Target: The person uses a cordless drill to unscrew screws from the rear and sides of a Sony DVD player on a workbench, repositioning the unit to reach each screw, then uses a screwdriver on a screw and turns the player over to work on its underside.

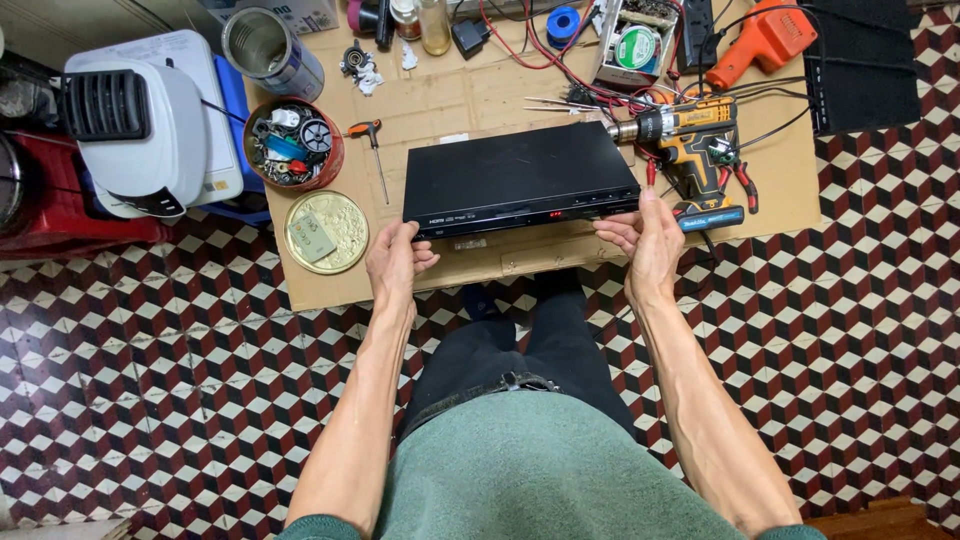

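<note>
At the bench's front edge, we grip the black disc player (pixel 520 178) at both front corners: left hand (pixel 396 262) closed on the left, right hand (pixel 645 240) on the right. Its casing remains closed; the cordless drill (pixel 690 135) lies unused just beside the right end.

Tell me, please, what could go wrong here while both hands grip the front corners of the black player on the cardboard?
The black player is held only at its front corners by the left hand and right hand, so it might slip if lifted. The cordless drill lies close to its right end, and red wires trail behind it; moving the player could knock the drill or snag the wires.
</note>
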